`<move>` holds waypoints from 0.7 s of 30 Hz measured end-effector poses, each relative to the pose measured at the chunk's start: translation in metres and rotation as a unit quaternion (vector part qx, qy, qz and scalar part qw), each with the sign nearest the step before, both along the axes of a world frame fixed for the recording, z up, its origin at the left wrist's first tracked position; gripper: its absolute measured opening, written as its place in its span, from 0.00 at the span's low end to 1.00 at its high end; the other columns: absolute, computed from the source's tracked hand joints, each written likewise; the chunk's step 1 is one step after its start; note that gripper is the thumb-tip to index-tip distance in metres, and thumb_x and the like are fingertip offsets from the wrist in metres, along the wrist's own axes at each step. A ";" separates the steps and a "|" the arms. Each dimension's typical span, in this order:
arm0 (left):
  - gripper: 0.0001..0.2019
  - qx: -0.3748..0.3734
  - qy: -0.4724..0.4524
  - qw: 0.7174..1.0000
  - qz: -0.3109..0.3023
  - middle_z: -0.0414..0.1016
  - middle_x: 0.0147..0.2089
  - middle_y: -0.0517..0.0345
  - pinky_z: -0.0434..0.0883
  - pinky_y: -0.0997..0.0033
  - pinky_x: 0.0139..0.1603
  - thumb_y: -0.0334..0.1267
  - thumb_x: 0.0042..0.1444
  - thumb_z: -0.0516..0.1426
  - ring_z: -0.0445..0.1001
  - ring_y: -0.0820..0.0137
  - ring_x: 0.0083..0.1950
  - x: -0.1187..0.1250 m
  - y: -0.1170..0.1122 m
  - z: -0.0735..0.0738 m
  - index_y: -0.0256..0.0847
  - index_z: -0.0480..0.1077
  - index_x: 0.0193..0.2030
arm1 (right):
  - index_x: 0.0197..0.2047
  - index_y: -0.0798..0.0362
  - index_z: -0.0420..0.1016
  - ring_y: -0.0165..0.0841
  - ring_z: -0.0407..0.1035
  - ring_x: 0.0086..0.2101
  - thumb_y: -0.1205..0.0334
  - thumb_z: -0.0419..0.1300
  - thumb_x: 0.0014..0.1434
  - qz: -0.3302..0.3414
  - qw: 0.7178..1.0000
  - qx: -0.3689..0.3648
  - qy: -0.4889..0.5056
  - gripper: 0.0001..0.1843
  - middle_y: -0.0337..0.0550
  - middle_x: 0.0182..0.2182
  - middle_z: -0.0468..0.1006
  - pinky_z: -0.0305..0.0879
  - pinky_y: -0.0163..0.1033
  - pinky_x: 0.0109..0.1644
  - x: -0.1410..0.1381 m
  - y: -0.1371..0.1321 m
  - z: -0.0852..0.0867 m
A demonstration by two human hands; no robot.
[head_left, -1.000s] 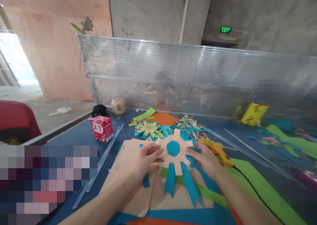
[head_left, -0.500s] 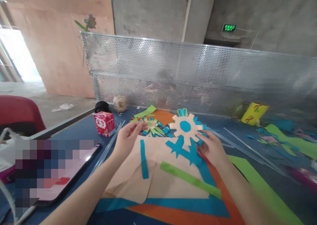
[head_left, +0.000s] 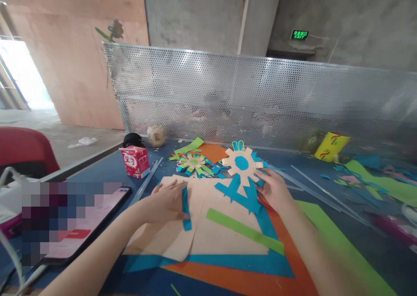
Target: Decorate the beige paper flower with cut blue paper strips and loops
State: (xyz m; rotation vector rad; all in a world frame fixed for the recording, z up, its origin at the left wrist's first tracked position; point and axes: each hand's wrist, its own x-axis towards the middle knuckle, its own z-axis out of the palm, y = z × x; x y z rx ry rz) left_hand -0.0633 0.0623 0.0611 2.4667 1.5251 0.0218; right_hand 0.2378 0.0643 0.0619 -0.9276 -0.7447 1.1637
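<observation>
1. Left hand (head_left: 164, 200) lies palm down on the beige sheet (head_left: 215, 231), fingers spread and flat. The fingertips touch the upper part of a blue strip (head_left: 186, 209). It presses rather than pinches, likely to hold the strip and sheet flat.
2. Right hand (head_left: 276, 191) is at the right rim of the paper rosette (head_left: 241, 163). The fingertips are drawn together on its blue fringe in what looks like a light pinch; the thumb is hidden. An edge grip probably keeps the beige petals and blue centre unbent.
3. The rosette sits at the far edge of the beige sheet, right of centre. Its blue ribbon tails (head_left: 243, 194) trail toward the near side.
4. A green strip (head_left: 244, 231) lies slantwise on the beige sheet, apart from both hands. Blue and orange sheets (head_left: 260, 281) are layered underneath.
5. A smaller paper flower (head_left: 194, 162) lies among offcuts just left of the rosette.
6. Far left are a red carton (head_left: 135, 160) and a jar (head_left: 155, 135), and clear glue sticks (head_left: 146, 181) lie near the carton. A phone (head_left: 91, 220) lies near left.
7. A perforated metal screen (head_left: 260, 100) stands along the far edge of the table.
</observation>
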 end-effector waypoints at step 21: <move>0.13 -0.106 -0.622 0.763 0.139 0.76 0.32 0.55 0.67 0.76 0.27 0.41 0.41 0.61 0.75 0.69 0.32 0.055 0.012 0.038 0.38 0.68 0.34 | 0.34 0.51 0.69 0.28 0.66 0.21 0.60 0.66 0.40 0.115 0.990 0.046 -0.073 0.16 0.36 0.25 0.73 0.65 0.33 0.19 -0.020 -0.019 0.001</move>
